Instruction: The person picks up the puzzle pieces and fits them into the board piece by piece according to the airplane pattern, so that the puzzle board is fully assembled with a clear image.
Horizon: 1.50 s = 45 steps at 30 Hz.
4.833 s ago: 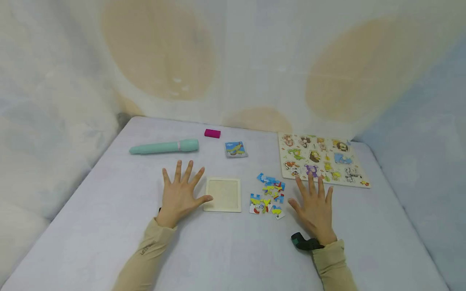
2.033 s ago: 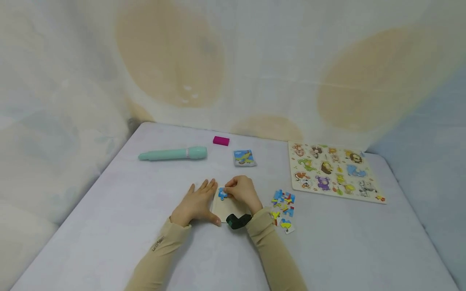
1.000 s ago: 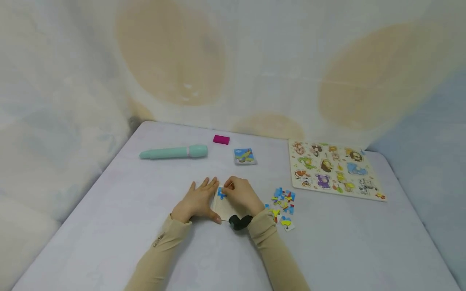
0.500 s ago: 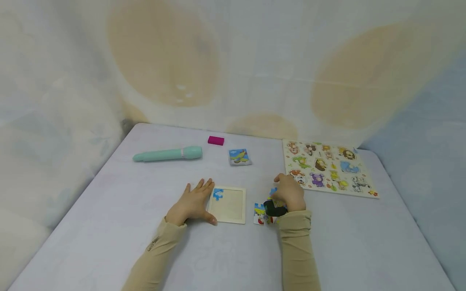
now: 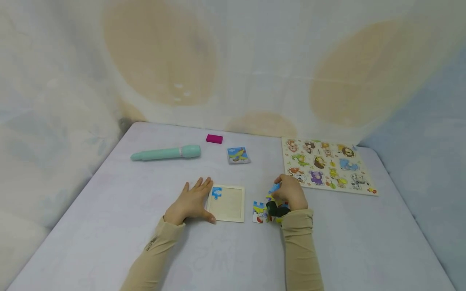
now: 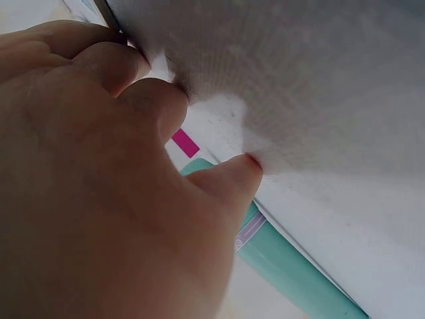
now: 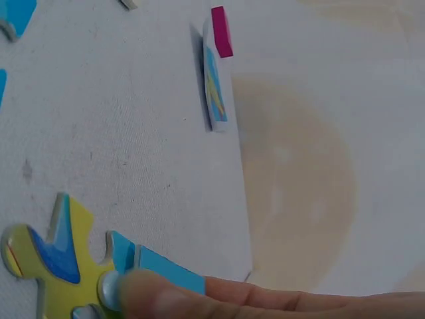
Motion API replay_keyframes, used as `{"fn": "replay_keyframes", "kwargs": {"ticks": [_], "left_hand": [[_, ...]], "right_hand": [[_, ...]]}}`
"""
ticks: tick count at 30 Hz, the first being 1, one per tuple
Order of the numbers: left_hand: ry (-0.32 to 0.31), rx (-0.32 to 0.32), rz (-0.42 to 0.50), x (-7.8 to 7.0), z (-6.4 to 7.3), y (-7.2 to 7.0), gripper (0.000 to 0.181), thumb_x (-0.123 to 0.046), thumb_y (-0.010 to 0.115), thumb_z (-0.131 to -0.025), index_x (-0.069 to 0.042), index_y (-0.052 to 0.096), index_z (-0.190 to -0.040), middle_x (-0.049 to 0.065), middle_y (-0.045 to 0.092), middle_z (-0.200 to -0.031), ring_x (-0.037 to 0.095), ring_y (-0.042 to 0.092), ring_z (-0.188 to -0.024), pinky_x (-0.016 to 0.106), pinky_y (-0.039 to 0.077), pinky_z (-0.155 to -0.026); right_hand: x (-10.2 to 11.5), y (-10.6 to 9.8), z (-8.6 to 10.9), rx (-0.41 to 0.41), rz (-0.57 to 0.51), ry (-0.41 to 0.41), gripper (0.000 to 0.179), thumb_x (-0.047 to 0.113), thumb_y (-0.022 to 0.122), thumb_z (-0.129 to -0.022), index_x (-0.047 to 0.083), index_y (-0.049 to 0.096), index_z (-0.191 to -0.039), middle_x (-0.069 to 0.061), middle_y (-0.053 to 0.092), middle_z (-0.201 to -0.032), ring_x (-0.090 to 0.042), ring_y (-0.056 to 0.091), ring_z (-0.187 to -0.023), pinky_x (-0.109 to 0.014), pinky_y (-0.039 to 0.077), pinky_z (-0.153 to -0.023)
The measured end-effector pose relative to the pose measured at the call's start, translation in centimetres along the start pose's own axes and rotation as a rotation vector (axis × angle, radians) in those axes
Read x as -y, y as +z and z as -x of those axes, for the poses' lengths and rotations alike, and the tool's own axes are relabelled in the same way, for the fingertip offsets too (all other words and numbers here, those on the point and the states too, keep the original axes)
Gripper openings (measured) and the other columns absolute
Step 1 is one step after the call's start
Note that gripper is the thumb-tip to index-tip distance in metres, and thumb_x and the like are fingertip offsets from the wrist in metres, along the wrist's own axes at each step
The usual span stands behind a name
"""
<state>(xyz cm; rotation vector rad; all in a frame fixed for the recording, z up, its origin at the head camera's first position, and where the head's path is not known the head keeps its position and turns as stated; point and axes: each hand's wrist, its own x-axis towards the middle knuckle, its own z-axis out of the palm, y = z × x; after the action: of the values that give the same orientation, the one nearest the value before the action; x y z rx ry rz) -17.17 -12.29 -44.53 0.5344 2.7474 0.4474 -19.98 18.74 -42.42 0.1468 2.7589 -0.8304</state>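
Note:
My left hand [image 5: 188, 205] lies with fingers spread along the left edge of a square wooden puzzle tray [image 5: 243, 205]. A blue jigsaw piece [image 5: 217, 192] sits in the tray's upper left corner. Over the loose pieces to the right, my right hand [image 5: 291, 193] is lowered, hiding part of them. Its thumb and fingers pinch a blue jigsaw piece [image 7: 171, 267] in the right wrist view, close beside a yellow and blue piece [image 7: 66, 279]. Left of this hand, a piece with blue, yellow and red [image 5: 258, 212] shows in the head view.
A mint-green pen-shaped stick [image 5: 165, 153] lies at the back left, with a magenta block [image 5: 214, 139] to its right. A small airplane picture packet [image 5: 238, 155] is behind the tray. An animal puzzle board [image 5: 329, 165] lies at the back right.
From lying spread, both hands came to the tray, where the right put the blue piece in the corner. It then let go, moved right to the loose pieces and pinched another blue one.

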Motion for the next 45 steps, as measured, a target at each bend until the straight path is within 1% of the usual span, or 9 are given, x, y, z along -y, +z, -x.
{"fn": "replay_keyframes", "kwargs": {"ticks": [5,10,13,16,21,28,34,41,45], "left_hand": [[-0.006,0.004,0.002,0.0,0.1,-0.1,0.126,-0.055,0.087,-0.058,-0.004,0.023,-0.154,0.012,0.018,-0.162,0.035,0.011,-0.151,0.069,0.007,-0.115],[0.006,-0.006,0.010,-0.1,0.1,0.0,0.126,-0.054,0.087,-0.058,-0.002,0.024,-0.153,0.014,0.019,-0.162,0.036,0.012,-0.151,0.067,0.009,-0.117],[0.024,-0.003,0.021,-0.1,0.1,0.1,0.125,-0.053,0.087,-0.059,0.000,0.023,-0.152,0.016,0.018,-0.162,0.037,0.012,-0.151,0.061,0.011,-0.119],[0.039,-0.002,0.034,-0.1,0.1,0.2,0.125,-0.052,0.088,-0.059,0.003,0.023,-0.152,0.019,0.017,-0.161,0.037,0.013,-0.150,0.057,0.014,-0.120],[0.037,-0.004,0.033,-0.2,0.1,0.3,0.126,-0.053,0.088,-0.059,0.003,0.024,-0.152,0.019,0.018,-0.161,0.036,0.014,-0.150,0.054,0.017,-0.121],[0.045,-0.022,0.038,-0.6,-0.1,0.3,0.126,-0.054,0.088,-0.057,0.002,0.025,-0.151,0.019,0.019,-0.161,0.035,0.016,-0.150,0.054,0.019,-0.120],[0.050,-0.020,0.041,-0.7,0.0,0.3,0.127,-0.053,0.088,-0.057,0.003,0.024,-0.151,0.020,0.019,-0.160,0.036,0.016,-0.150,0.054,0.019,-0.120],[0.055,-0.029,0.041,-0.7,0.1,0.0,0.126,-0.052,0.088,-0.058,0.004,0.025,-0.151,0.020,0.020,-0.160,0.037,0.016,-0.150,0.055,0.019,-0.120],[0.055,-0.025,0.046,-0.6,0.1,0.2,0.126,-0.051,0.089,-0.058,0.005,0.025,-0.151,0.021,0.020,-0.160,0.037,0.016,-0.150,0.055,0.019,-0.120]], "right_hand": [[0.3,-0.1,0.1,-0.097,-0.047,-0.052,0.015,0.007,0.066,-0.088,-0.002,0.066,-0.101,-0.017,0.065,-0.089,-0.023,0.058,-0.074,-0.028,0.046,-0.059],[1.2,0.3,0.0,-0.124,-0.141,-0.132,0.014,0.008,0.064,-0.090,-0.002,0.067,-0.099,-0.016,0.069,-0.087,-0.021,0.062,-0.070,-0.026,0.047,-0.059],[2.3,1.2,-0.2,-0.099,-0.226,-0.168,0.019,0.008,0.065,-0.089,-0.001,0.067,-0.106,-0.016,0.071,-0.086,-0.019,0.066,-0.066,-0.023,0.050,-0.057],[3.7,2.4,-0.2,-0.033,-0.303,-0.198,0.024,0.010,0.065,-0.090,0.002,0.066,-0.112,-0.014,0.072,-0.087,-0.017,0.068,-0.065,-0.023,0.053,-0.058],[6.0,4.7,0.1,0.064,-0.370,-0.223,0.018,0.011,0.067,-0.090,0.003,0.068,-0.105,-0.011,0.073,-0.084,-0.013,0.067,-0.062,-0.026,0.056,-0.061],[7.9,7.2,0.3,0.050,-0.451,-0.208,0.013,0.007,0.064,-0.090,0.001,0.066,-0.101,-0.010,0.069,-0.074,-0.011,0.063,-0.051,-0.022,0.053,-0.050],[8.4,8.0,0.8,0.002,-0.424,-0.209,0.007,0.006,0.065,-0.089,-0.001,0.064,-0.087,-0.009,0.068,-0.068,-0.010,0.061,-0.049,-0.018,0.049,-0.047],[8.4,7.8,1.0,-0.082,-0.236,-0.206,0.009,0.009,0.067,-0.086,0.003,0.064,-0.080,-0.006,0.065,-0.065,-0.010,0.055,-0.050,-0.018,0.039,-0.046],[8.1,7.8,1.1,-0.098,-0.168,-0.207,0.009,0.009,0.067,-0.085,0.003,0.065,-0.079,-0.006,0.065,-0.070,-0.013,0.053,-0.056,-0.020,0.040,-0.048]]}}
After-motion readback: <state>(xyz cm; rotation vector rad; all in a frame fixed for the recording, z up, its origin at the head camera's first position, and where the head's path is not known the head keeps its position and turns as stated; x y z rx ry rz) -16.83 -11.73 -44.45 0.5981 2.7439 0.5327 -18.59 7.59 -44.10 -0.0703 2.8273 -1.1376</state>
